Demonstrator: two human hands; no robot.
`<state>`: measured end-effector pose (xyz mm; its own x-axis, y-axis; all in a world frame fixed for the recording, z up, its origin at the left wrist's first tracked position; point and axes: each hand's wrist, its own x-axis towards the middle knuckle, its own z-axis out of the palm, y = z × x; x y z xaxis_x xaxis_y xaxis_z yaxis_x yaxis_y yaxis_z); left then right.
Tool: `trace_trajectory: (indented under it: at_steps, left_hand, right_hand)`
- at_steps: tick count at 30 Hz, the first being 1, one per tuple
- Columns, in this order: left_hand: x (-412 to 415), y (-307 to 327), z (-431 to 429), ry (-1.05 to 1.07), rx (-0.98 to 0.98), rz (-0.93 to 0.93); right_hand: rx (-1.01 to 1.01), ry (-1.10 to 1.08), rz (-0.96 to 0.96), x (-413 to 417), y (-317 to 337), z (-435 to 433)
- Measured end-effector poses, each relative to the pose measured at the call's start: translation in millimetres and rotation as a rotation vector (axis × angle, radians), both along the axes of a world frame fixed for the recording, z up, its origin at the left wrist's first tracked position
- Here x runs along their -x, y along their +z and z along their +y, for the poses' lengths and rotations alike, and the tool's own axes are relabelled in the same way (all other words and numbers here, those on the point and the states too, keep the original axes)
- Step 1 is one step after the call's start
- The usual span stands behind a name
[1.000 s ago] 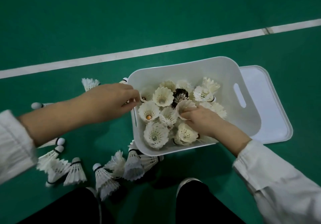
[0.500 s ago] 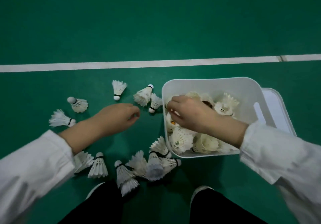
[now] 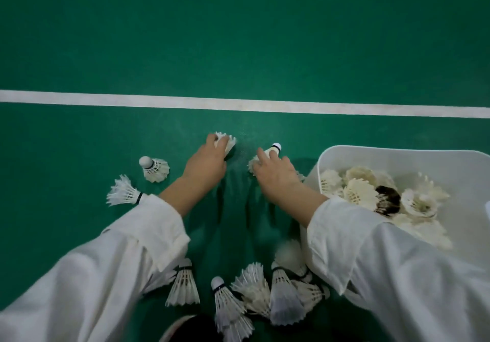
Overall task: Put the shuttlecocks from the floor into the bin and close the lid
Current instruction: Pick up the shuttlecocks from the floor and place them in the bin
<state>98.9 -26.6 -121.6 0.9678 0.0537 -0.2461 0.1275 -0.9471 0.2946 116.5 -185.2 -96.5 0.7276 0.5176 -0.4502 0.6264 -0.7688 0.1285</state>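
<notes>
Left hand (image 3: 205,164) curling fingers round white feathered shuttlecock (image 3: 226,142) on green matte floor (image 3: 238,50). Right hand (image 3: 275,174) pinching second white shuttlecock (image 3: 269,152), rounded cork up. Open-topped white smooth plastic bin (image 3: 371,151) sitting at 3 o'clock of right hand, heaped full. Loose shuttlecock pile (image 3: 254,294) lying at 6 o'clock.

Floor (image 3: 238,36): uniform green.
Court line (image 3: 238,104): white, one straight band.
Bin (image 3: 371,153): plain white.
Loose shuttlecocks (image 3: 183,286): white feathers, white cork, black band below the cork.
Binned shuttlecocks (image 3: 358,195): cream to off-white.
Dark shuttlecock (image 3: 387,198): brown-black, among the cream ones.
Sleeves (image 3: 106,275): plain white.
</notes>
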Motion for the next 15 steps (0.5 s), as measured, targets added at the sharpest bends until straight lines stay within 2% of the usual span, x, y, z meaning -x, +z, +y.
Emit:
trace_trajectory:
  at_steps: [2, 6, 8, 11, 15]
  left_hand:
    - [-20, -10, 2, 0.029, 0.024, -0.006]
    - [-32, -30, 5, -0.009, 0.034, 0.081]
    - [-27, -35, 6, 0.0, 0.006, 0.107]
    - [-15, -35, 8, 0.018, -0.058, 0.054]
    - [7, -24, 9, 0.054, 0.0, 0.042]
  right_hand:
    - [-0.023, -0.127, 0.017, -9, -8, 6]
    - [-0.092, -0.334, 0.199, -22, -22, 7]
    - [-0.096, -0.298, 0.258, -24, -27, 6]
    - [-0.04, -0.204, 0.243, -19, -33, 11]
    - [0.01, -0.159, 0.22, -12, -35, 14]
